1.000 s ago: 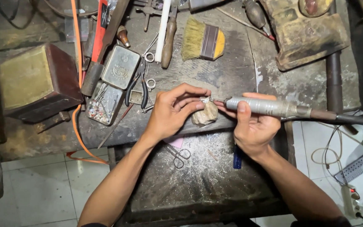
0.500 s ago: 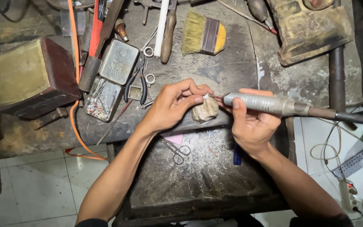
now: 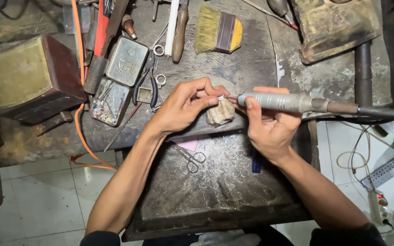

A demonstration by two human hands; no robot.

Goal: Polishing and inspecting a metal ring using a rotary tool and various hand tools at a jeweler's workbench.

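head | left hand (image 3: pixel 183 105) fingers pinch small ring (image 3: pixel 221 97) | right hand (image 3: pixel 270 125) fingers grip rotary handpiece (image 3: pixel 281 101)

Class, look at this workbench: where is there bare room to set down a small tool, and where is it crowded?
Free: bench top between brush and right hand; lower tray below the scissors. Crowded: around the tins and pliers beyond the left hand.
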